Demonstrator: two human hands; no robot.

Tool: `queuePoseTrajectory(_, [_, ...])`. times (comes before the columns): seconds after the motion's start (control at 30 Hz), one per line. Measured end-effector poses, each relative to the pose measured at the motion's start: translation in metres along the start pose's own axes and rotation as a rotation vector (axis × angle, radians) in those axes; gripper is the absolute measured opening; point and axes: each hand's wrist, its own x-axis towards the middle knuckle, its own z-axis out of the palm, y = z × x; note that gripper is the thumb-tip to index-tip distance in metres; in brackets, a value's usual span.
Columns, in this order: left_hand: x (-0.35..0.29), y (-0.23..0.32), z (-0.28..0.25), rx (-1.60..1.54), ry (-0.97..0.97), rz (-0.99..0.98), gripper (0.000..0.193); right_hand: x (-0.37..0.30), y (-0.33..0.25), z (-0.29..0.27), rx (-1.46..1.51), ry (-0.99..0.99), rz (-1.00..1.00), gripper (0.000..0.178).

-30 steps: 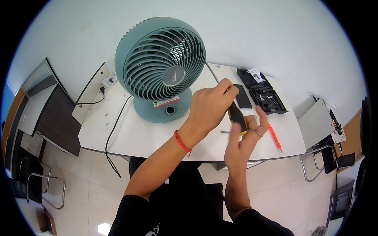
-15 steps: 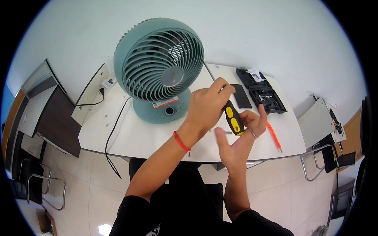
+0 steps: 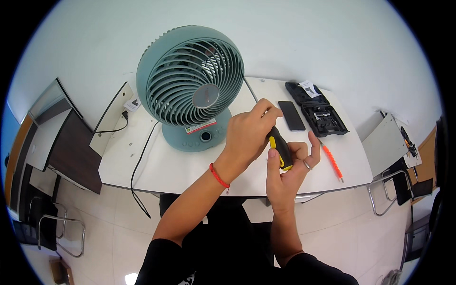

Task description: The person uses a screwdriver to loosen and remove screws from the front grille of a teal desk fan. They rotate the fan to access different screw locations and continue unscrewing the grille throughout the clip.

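Observation:
A long-shafted screwdriver (image 3: 282,153) with a black and yellow handle slants between my hands, its tip end reaching up to the right edge of the green fan (image 3: 190,78). My left hand (image 3: 250,135), with a red cord bracelet on the wrist, is closed around the shaft where it meets the handle. Thumb and fingers of my right hand (image 3: 290,178) grip the handle's butt end, while the index finger sticks out. A ring is on that hand. The fan stands on its round base, its grille turned toward me and to the right; the screwdriver's very tip cannot be made out.
The white table (image 3: 152,173) carries a black phone (image 3: 291,115), an opened black tool case (image 3: 325,118) with bits, and an orange flexible shaft (image 3: 332,163). A black cable (image 3: 135,185) hangs over the front edge. Chairs (image 3: 59,228) stand on the floor at both sides.
My right thumb has closed in onto the screwdriver handle, which has rolled so that less yellow shows. My left hand keeps its hold on the shaft. The view has shifted slightly.

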Motion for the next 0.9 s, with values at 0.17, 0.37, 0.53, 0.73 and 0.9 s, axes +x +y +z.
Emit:
queuePoseTrajectory(0.17, [-0.002,0.003,0.001,-0.015,0.000,0.006,0.038,-0.004,0.004,-0.001,0.071,0.039,0.024,0.063])
queuePoseTrajectory(0.37, [-0.003,0.008,0.006,-0.038,0.022,0.017,0.039,-0.006,0.003,-0.007,0.133,0.042,0.053,0.053])
queuePoseTrajectory(0.53, [-0.009,0.007,0.012,-0.154,-0.026,0.026,0.040,-0.016,0.007,-0.012,0.244,0.047,0.150,0.036])
queuePoseTrajectory(0.73, [-0.013,0.001,-0.020,0.166,-0.088,0.069,0.047,-0.026,0.024,-0.009,0.181,0.145,0.004,0.031])
queuePoseTrajectory(0.9, [-0.006,-0.038,-0.074,0.685,0.120,0.273,0.045,-0.030,0.019,-0.001,0.234,0.109,0.036,0.036])
